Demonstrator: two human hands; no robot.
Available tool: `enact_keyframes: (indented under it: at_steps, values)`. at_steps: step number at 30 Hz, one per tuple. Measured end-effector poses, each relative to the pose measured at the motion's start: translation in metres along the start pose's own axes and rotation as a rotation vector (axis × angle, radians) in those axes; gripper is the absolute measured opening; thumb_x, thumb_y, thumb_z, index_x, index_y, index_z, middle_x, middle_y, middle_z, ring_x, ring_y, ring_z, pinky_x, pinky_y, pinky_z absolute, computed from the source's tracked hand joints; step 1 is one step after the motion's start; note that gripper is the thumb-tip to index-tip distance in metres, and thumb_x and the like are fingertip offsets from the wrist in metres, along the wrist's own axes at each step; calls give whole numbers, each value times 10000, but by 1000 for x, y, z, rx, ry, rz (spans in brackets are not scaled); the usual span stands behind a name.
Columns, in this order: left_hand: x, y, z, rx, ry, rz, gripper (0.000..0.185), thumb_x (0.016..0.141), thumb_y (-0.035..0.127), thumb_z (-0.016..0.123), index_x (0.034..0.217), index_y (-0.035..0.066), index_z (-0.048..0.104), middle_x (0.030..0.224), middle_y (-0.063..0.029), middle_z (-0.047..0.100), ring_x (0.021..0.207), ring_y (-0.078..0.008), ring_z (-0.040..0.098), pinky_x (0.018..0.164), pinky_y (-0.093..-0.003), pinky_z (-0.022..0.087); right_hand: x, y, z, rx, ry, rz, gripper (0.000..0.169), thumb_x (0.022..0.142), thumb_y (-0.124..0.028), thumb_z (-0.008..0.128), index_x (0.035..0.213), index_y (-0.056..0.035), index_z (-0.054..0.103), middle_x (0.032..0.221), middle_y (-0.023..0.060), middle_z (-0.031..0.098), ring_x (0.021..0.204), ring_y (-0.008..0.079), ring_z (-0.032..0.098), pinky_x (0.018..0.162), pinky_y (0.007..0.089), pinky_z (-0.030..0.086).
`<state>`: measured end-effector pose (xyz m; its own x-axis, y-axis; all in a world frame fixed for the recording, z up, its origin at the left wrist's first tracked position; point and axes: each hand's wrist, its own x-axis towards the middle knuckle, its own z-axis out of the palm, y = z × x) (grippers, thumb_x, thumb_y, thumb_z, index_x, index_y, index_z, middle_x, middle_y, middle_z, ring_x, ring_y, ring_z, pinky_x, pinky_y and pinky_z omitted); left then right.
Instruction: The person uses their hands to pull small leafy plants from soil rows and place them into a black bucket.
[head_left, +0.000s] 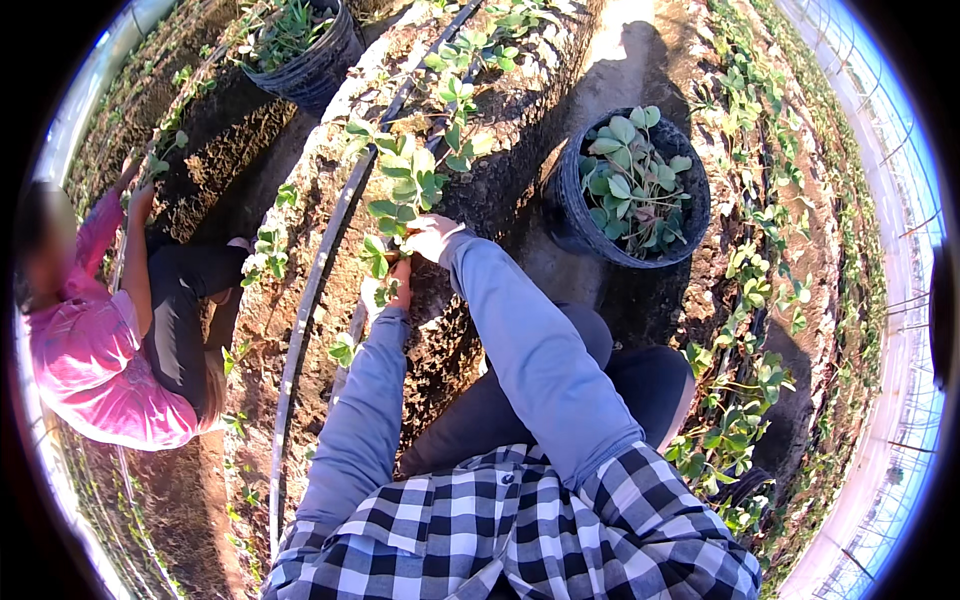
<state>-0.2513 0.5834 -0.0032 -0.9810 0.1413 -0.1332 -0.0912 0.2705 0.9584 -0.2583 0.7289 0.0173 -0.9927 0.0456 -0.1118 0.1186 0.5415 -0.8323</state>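
Both of my hands are at a low strawberry plant (405, 180) on the raised soil bed. My left hand (397, 285) is at the plant's base, partly hidden by leaves; its fingers are bent around something too small to make out. Just above it, my right hand (433, 234) touches the stems with its fingers drawn together, and whether it grips one cannot be told. To the right of my hands a black bucket (574, 214) holds cut green leaves with long stems (626, 176).
A drip irrigation pipe (315, 270) runs along the bed, left of my hands. Another person (112, 352) in a pink top crouches by the row at the left. A second bucket (315, 75) with greens stands at the upper left. More plants (750, 285) line the bed at the right.
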Motion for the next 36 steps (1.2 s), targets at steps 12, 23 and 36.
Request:
enact_keyframes:
  at_steps: [12, 23, 36]
  values:
    - [12, -34, 6, -258, 15, -23, 197, 735, 130, 617, 891, 58, 520, 810, -43, 547, 662, -112, 491, 584, -248, 410, -11, -36, -12, -558, -80, 258, 226, 813, -256, 465, 889, -73, 576, 865, 114, 605, 818, 246, 581, 713, 336, 470]
    - [-11, 26, -13, -33, -193, -8, 253, 727, 117, 629, 934, 29, 513, 675, -27, 513, 419, -95, 442, 378, -230, 388, -41, -3, -62, -139, 383, 516, 255, 785, -223, 477, 943, -42, 561, 920, 155, 600, 876, 305, 558, 749, 355, 437]
    - [-56, 9, -34, -145, -59, 6, 491, 778, -20, 491, 1237, -8, 316, 901, -67, 506, 713, -101, 518, 594, -222, 448, -38, -24, -33, 805, -100, 815, 151, 782, -192, 563, 740, -48, 545, 511, 29, 463, 444, 151, 470, 399, 352, 401]
